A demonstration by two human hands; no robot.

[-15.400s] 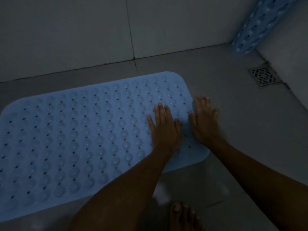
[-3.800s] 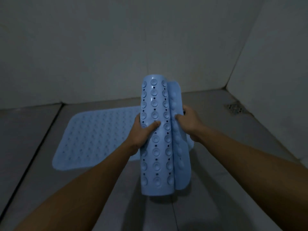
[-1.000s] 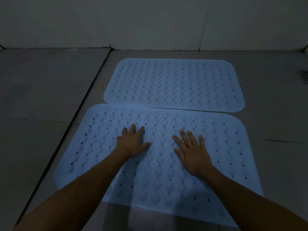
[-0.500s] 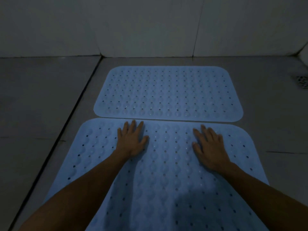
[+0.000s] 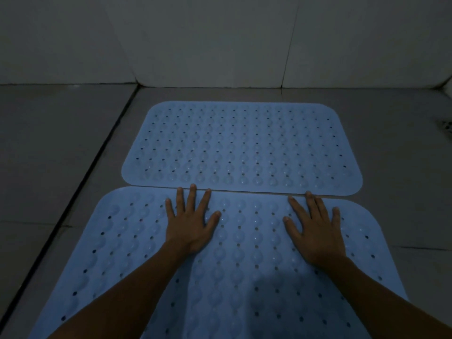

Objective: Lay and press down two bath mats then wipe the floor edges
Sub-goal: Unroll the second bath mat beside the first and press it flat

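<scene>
Left hand (image 5: 189, 225) lay flat w/ fingers straight and spread, palm down on the near mat (image 5: 244, 265), fingertips reaching its far edge at abt 12 o'clock. Right hand (image 5: 315, 232) was the same: fingers apart and straight, pressing the near mat, sitting at 3 o'clock from the left hand, well apart from it. Neither hand gripped anything.

Near mat, light blue w/ rows of bumps and small holes, lay spread on the floor (image 5: 49, 167), its far edge touching or just beside the far mat's near edge; couldn't tell if they overlapped. Far mat (image 5: 242, 148) sat at 12 o'clock from the hands, flat, near the back wall (image 5: 220, 40). A drain (image 5: 446, 127) showed at abt 2 o'clock by the frame edge, apart from both mats.

Progress, as a judgement: both mats looked laid, far one seemingly settled, near one being pressed along its far strip. Corners at 9 and 3 o'clock and the part nearest the person prob still needed pressing. Wiping floor edges looked not yet begun; no cloth in view
</scene>
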